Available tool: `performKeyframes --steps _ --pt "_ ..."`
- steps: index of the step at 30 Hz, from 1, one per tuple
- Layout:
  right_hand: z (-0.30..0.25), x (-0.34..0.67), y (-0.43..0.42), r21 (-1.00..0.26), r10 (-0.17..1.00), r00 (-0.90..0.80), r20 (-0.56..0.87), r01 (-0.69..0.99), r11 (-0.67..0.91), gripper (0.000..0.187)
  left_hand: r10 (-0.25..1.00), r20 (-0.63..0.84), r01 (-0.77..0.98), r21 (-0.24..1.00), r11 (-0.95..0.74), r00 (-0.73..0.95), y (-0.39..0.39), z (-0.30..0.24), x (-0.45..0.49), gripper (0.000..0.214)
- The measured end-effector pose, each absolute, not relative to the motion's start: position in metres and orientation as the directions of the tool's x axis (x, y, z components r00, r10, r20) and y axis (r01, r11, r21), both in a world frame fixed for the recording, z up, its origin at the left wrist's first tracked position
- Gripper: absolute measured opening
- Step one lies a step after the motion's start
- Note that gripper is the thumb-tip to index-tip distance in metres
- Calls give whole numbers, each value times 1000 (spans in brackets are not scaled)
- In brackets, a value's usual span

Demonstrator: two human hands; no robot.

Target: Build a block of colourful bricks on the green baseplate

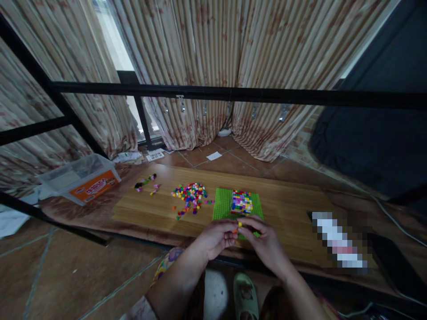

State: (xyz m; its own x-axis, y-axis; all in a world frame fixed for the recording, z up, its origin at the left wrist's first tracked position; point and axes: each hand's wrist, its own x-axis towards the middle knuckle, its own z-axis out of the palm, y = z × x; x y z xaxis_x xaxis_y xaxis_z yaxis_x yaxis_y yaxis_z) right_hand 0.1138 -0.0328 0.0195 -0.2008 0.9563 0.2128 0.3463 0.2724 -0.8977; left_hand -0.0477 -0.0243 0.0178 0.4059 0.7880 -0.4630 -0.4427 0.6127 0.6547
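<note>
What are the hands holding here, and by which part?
The left hand and right hand hold small orange and yellow bricks, pinched between their fingertips. Which edges are gripped is too small to tell.

Wooden table [287, 222], left to right: a plastic storage box [80, 181] at the far left end; a small scatter of loose bricks [145, 183]; a larger heap of loose bricks [190, 198]; a studded baseplate [222, 206] bearing a block of stacked bricks [241, 202]. Right of the baseplate: a pixelated object [336, 240], then a dark slab [393, 262]. Before the baseplate: left hand [216, 239] and right hand [263, 242], a small brick [236, 229] between their fingertips. Behind the table: papers [155, 155] on the floor, before curtains [187, 80]
</note>
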Motion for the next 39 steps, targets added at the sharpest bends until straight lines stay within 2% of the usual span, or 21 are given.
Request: performKeyframes --steps 3,9,16,19,23,32,35,39 --pt "16 113 -30 -877 949 -189 252 370 306 23 787 -479 -474 628 617 389 -24 17 -46 19" --pt "12 110 -27 -836 937 -152 316 423 351 24 820 -468 -499 651 571 329 -19 16 -41 21" --pt "12 111 -28 -819 941 -141 309 462 339 23 826 -463 -498 660 563 321 -17 16 -39 24" --pt "12 114 -21 -794 930 -67 362 501 345 23 829 -470 -508 656 557 302 -17 16 -39 24" --pt "8 119 -2 -731 871 71 486 579 361 23 827 -504 -470 684 558 247 -17 14 -37 22" --pt "-5 116 14 -569 822 8 569 726 387 25 825 -514 -464 687 559 234 -19 15 -39 24" --pt "-8 116 14 -583 815 43 578 720 375 25 827 -512 -463 690 556 231 -20 16 -39 22" --pt "-11 115 15 -666 826 108 554 652 361 25 830 -512 -460 696 552 223 -20 15 -38 21"
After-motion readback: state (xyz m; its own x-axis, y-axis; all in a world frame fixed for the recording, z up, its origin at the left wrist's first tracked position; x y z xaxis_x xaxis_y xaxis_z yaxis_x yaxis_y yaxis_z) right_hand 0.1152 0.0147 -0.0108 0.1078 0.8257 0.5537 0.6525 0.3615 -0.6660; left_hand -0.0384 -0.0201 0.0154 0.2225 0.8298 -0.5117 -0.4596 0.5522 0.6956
